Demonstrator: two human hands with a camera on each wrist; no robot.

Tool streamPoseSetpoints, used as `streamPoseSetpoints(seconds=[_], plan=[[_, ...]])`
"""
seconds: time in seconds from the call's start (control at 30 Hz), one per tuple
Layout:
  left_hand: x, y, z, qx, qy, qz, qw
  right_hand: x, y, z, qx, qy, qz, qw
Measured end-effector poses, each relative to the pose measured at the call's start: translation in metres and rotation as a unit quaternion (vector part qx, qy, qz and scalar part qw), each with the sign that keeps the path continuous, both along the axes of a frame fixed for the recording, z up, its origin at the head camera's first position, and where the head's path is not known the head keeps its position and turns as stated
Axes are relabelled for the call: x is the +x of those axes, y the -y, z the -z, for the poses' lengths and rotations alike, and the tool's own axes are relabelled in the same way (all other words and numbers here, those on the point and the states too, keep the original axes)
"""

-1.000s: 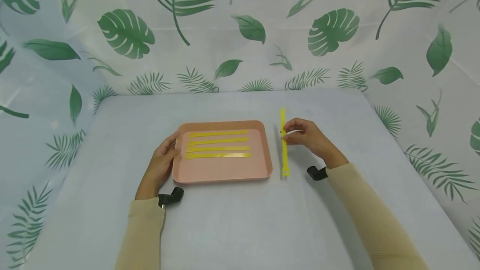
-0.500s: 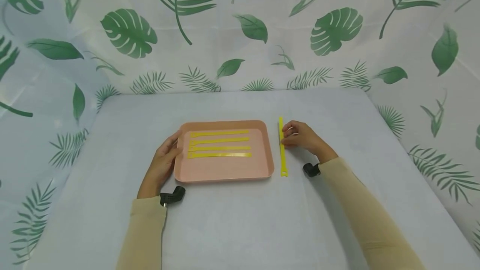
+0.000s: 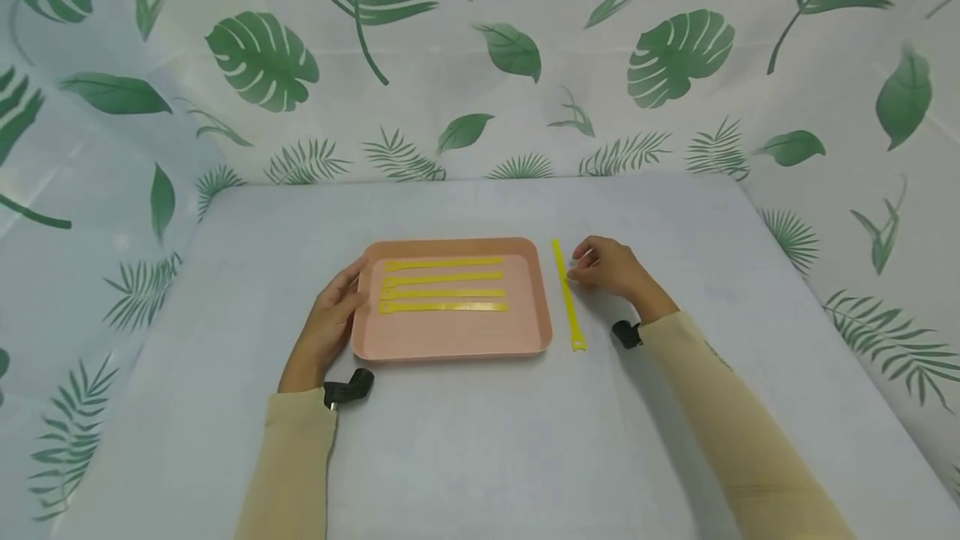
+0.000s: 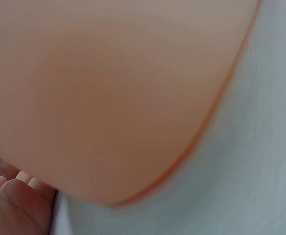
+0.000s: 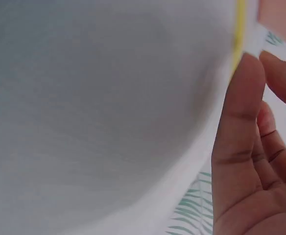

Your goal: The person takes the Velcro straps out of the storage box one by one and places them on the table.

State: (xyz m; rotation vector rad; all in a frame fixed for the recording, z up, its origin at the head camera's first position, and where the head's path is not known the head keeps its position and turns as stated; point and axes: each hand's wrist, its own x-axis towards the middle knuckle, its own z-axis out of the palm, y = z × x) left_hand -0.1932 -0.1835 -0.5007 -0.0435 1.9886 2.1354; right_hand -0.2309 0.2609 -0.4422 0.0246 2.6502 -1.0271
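A pink tray (image 3: 450, 347) lies in the middle of the table with several yellow straps (image 3: 442, 284) side by side in it. My left hand (image 3: 330, 319) grips the tray's left rim, thumb on top; the left wrist view shows the tray's wall (image 4: 108, 98) close up, with my fingers (image 4: 11, 200) beneath its edge. Another yellow strap (image 3: 567, 298) lies flat on the table just right of the tray. My right hand (image 3: 603, 267) rests beside it with loosely curled fingers, the tips at the strap's edge (image 5: 240, 29). Thumb and forefinger (image 5: 246, 161) stand apart.
The table (image 3: 487, 440) wears a pale grey cloth, with a leaf-print curtain (image 3: 480, 65) around its back and sides. Black wrist cameras (image 3: 348, 386) sit on both cuffs. Bare cloth lies in front of the tray.
The loose strap, held raised by my right hand a second ago, has come down flat on the table nearer the tray. My left hand has stayed on the rim.
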Motion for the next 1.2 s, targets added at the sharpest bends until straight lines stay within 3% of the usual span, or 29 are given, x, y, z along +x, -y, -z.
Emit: streamPoseSetpoints(seconds=[0.3,0.47,0.63,0.87,1.2], plan=[[-0.001,0.000,0.001,0.009,-0.007,0.000,0.9999,0.008,0.016,-0.024,-0.027,-0.129,-0.068,0.989],[-0.002,0.000,0.002,0.010,-0.013,0.003,0.9999,0.009,0.034,-0.036,-0.055,-0.162,-0.119,0.978],[-0.002,0.001,0.003,0.004,-0.011,0.002,0.9999,0.002,0.054,-0.041,-0.086,-0.162,-0.169,0.969],[-0.002,0.003,0.004,0.003,-0.013,0.003,0.9999,-0.010,0.081,-0.041,-0.132,-0.120,-0.221,0.959],[-0.003,0.004,0.003,0.005,-0.014,0.003,0.9999,-0.023,0.116,-0.028,-0.151,-0.076,-0.290,0.942]])
